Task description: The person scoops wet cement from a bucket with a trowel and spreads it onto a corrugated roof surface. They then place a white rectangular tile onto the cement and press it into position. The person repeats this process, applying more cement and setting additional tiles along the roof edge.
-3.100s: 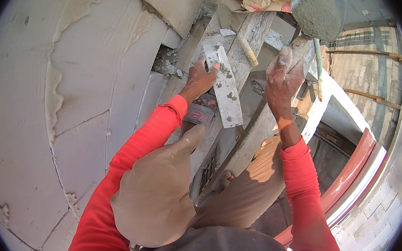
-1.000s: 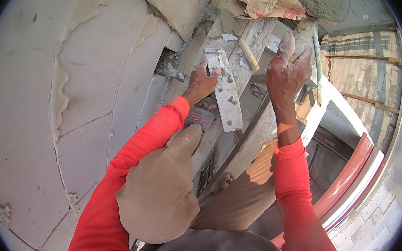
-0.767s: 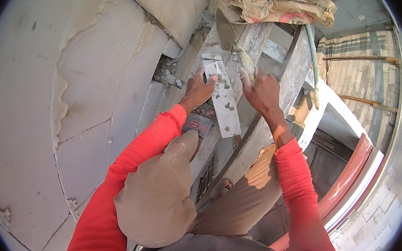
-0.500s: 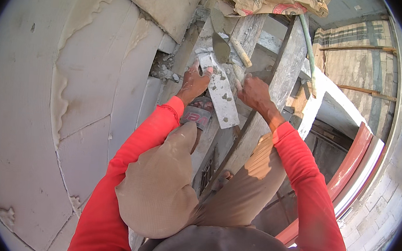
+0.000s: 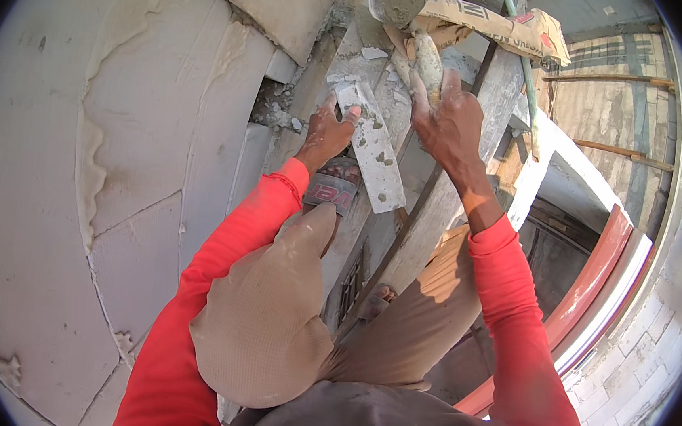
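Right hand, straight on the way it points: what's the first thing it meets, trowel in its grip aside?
Likely the brown paper sack ahead of the right hand and its trowel; depth is unclear, so it might pass above.

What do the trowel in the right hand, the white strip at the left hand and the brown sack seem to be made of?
Trowel: likely a metal blade, thin and grey-coated; the pale, rounded handle may be wood.
White strip: stiff, straight-edged, perhaps tile or board; grey spatters, material unclear.
Sack: probably paper, matte with creases.
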The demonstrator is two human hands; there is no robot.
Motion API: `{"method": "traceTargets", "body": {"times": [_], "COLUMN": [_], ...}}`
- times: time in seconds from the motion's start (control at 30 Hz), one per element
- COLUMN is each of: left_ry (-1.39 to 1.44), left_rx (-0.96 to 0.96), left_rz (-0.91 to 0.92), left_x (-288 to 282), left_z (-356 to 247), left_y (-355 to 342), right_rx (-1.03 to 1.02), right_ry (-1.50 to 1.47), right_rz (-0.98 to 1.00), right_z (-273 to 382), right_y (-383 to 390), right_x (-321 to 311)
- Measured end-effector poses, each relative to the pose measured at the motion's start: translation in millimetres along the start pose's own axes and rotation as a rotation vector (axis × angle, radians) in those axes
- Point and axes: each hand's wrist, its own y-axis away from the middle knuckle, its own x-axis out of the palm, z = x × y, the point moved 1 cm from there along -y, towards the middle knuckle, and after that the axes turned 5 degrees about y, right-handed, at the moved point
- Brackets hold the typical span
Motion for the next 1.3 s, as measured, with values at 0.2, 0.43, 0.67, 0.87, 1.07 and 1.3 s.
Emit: {"method": "traceTargets", "body": {"times": [0.2,0.43,0.67,0.87,1.07,1.3], "left_ry": [0.020,0.030,0.044,0.024,0.010,0.229], "left_rx": [-0.014,0.003,0.007,-0.006,-0.017,-0.059], "left_rz": [0.001,-0.022,0.026,0.013,-0.024,0.059], "left_x": [-4.4,-0.3,-7.2,-0.5,-0.2,-8.0], "left_z": [9.5,-15.2,6.1,-19.4,19.3,-4.5], "left_y": [-22.8,-16.7,-22.2,-14.9,-11.1,-24.7], "right_rx": [-0.036,0.291,-0.013,0.160,0.075,-0.041], "right_ry": [0.250,-0.070,0.155,0.058,0.148,0.218], "right_rz": [0.514,-0.052,0.476,0.122,0.376,0.506], "right_z": [-32.1,9.1,-22.5,-18.9,-5.9,-48.3], "right_y": [63.2,20.9,42.5,49.4,34.5,56.0], "right_x": [51.9,3.4,47.2,34.4,28.8,74.0]}}
